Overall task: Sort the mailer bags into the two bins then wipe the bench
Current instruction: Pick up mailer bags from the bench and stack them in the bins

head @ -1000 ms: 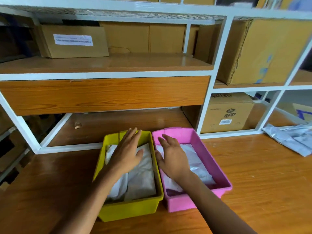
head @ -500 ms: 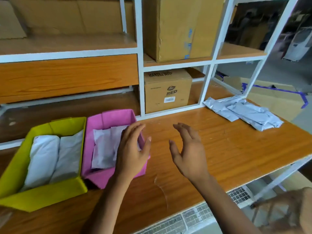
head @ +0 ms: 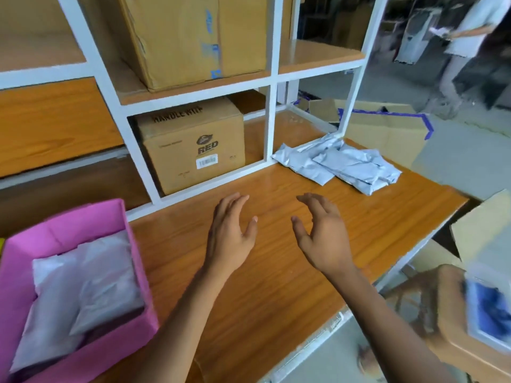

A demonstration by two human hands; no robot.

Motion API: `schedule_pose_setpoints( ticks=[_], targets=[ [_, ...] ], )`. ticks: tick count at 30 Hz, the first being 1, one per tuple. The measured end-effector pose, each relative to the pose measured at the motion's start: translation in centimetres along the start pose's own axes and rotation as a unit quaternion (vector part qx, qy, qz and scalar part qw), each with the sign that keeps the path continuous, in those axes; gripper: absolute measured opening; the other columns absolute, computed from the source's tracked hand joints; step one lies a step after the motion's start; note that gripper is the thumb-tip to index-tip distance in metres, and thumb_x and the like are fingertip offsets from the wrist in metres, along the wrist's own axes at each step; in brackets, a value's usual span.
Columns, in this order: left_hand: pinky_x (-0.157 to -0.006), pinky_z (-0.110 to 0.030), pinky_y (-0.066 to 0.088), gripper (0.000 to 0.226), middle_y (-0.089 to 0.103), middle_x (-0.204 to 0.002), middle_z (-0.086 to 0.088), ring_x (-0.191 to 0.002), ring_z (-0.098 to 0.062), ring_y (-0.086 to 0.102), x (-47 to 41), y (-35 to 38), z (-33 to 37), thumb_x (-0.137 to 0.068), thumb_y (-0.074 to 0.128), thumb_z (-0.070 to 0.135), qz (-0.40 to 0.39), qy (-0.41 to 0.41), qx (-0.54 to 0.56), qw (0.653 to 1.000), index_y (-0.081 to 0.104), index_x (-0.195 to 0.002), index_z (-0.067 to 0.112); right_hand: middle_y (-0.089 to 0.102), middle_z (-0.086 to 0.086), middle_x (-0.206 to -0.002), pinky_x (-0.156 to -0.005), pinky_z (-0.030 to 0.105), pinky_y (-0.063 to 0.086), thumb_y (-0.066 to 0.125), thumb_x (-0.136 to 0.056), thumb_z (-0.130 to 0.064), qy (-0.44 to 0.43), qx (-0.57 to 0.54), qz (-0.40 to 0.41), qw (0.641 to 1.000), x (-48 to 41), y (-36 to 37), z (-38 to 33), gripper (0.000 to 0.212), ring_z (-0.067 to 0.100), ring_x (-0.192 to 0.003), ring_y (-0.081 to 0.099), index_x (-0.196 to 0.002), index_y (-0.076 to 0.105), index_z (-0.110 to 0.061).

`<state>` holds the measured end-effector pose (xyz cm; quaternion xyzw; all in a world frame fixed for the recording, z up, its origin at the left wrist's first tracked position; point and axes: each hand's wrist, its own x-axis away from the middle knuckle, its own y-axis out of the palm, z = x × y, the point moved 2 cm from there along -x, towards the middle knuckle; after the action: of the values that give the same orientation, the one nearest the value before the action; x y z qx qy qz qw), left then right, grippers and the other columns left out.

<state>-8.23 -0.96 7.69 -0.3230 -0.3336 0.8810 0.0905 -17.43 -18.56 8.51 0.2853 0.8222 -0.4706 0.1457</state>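
Left hand (head: 231, 236) and right hand (head: 322, 240) above bench (head: 265, 299)

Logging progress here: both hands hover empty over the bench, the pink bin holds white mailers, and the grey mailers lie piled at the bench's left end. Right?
Not quite. The head view shows the grey mailers piled at the right end of the bench, not the left. The rest holds: left hand and right hand hover empty, and the pink bin holds white mailers.

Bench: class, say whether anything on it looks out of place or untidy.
Yes. A loose pile of grey mailer bags lies crumpled and overlapping at the far right corner of the bench, outside the pink bin, which holds white bags. The left hand and right hand hold nothing.
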Motion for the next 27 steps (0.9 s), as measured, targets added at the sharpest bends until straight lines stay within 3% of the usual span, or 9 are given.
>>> schedule_pose_setpoints(
  ticks=[3, 13, 19, 23, 27],
  targets=[
    [-0.103, -0.020, 0.032, 0.045, 0.046, -0.135, 0.002, -0.128, -0.012, 0.041, -3.9, 3.6, 0.7, -0.091, 0.059, 0.026, -0.026, 0.002, 0.008, 1.000, 0.051, -0.133, 0.016, 0.055, 0.004, -0.131, -0.085, 0.028, 0.041, 0.053, -0.091, -0.034, 0.024, 0.017, 0.000, 1.000, -2.8, -0.6, 3.9, 0.043, 0.025, -0.117, 0.051, -0.130, 0.055, -0.016],
    [-0.103, -0.034, 0.042, 0.043, 0.052, -0.130, -0.004, -0.125, -0.019, 0.048, -17.2, 18.7, 2.2, -0.089, 0.061, 0.021, -0.039, -0.006, 0.033, 0.999, 0.053, -0.130, 0.011, 0.056, 0.008, -0.132, -0.088, 0.041, 0.049, 0.060, -0.091, -0.025, 0.054, 0.037, -0.033, 0.997, -15.7, -0.3, 20.2, 0.044, 0.031, -0.119, 0.051, -0.133, 0.052, -0.013],
    [-0.090, -0.023, 0.041, 0.040, 0.058, -0.124, -0.009, -0.116, -0.023, 0.053, -23.5, 28.6, 1.5, -0.088, 0.064, 0.016, -0.022, -0.158, 0.063, 0.985, 0.055, -0.126, 0.010, 0.059, 0.012, -0.128, -0.086, 0.041, 0.050, 0.059, -0.088, -0.020, 0.042, 0.074, -0.101, 0.991, -23.1, 1.8, 29.7, 0.044, 0.033, -0.117, 0.052, -0.131, 0.055, -0.011],
    [-0.080, -0.021, 0.042, 0.038, 0.060, -0.122, -0.013, -0.111, -0.025, 0.058, -26.5, 33.4, 0.7, -0.088, 0.064, 0.014, 0.023, -0.245, 0.058, 0.968, 0.056, -0.124, 0.008, 0.063, 0.014, -0.117, -0.076, 0.042, 0.053, 0.054, -0.083, -0.012, 0.011, 0.115, -0.171, 0.978, -27.1, 4.2, 34.3, 0.042, 0.037, -0.105, 0.057, -0.123, 0.062, -0.007],
    [-0.084, -0.030, 0.047, 0.048, 0.060, -0.121, -0.017, -0.111, -0.028, 0.057, -28.6, 37.1, -0.5, -0.090, 0.061, 0.032, 0.031, -0.310, -0.033, 0.950, 0.051, -0.128, 0.005, 0.058, 0.011, -0.122, -0.079, 0.042, 0.051, 0.053, -0.084, -0.022, -0.014, 0.165, -0.245, 0.955, -29.0, 6.3, 37.7, 0.045, 0.035, -0.107, 0.053, -0.128, 0.059, -0.015]
  ],
)
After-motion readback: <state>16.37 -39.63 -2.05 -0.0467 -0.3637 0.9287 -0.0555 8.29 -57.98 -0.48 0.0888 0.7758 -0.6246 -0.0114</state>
